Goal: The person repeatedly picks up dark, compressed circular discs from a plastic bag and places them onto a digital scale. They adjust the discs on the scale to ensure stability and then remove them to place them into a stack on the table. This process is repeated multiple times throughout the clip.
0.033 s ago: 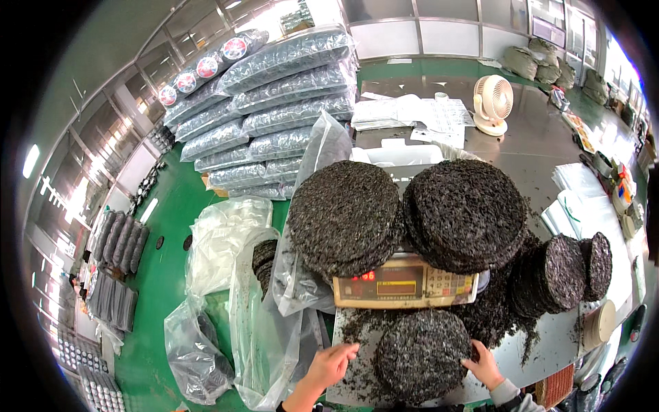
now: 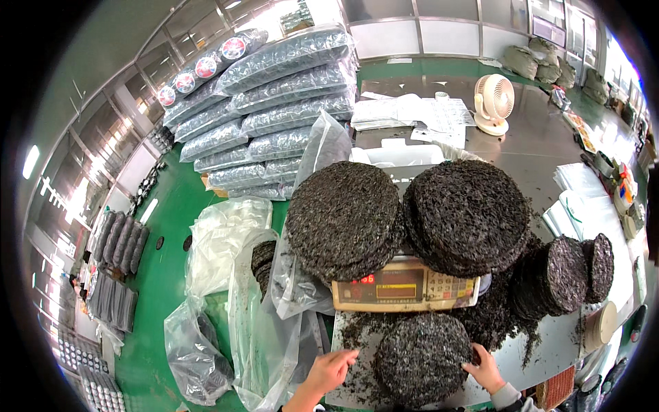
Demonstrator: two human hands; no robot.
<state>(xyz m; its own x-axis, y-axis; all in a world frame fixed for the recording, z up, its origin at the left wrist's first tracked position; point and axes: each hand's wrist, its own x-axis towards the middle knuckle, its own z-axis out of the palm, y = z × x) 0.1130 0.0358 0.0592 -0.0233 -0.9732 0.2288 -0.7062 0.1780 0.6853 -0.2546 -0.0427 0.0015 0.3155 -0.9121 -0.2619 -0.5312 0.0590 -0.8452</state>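
Observation:
A dark, flaky dried-seaweed disc (image 2: pixel 420 358) lies on the metal tabletop (image 2: pixel 532 360) among loose flakes. My right hand (image 2: pixel 486 371) grips its right edge with thumb and fingers. My left hand (image 2: pixel 331 371) is just left of the disc, index finger stretched out and the others loosely curled, holding nothing visible. Behind the disc stands a scale (image 2: pixel 405 294) with a red lit display, bearing two stacks of similar discs, one left (image 2: pixel 342 220) and one right (image 2: pixel 465 213). More discs (image 2: pixel 563 275) stand on edge at the right.
Filled plastic sacks (image 2: pixel 281 103) are piled high behind at left. Clear bags (image 2: pixel 226 240) lie left of the scale. A white fan (image 2: pixel 494 103), papers (image 2: pixel 405 110) and plastic sheets (image 2: pixel 576 192) are on the table. Bundles (image 2: pixel 120 240) rest on the green floor.
My left hand has dropped very slightly. My right hand stays at the disc's edge with its fingers shifted a little. The discs and scale look the same.

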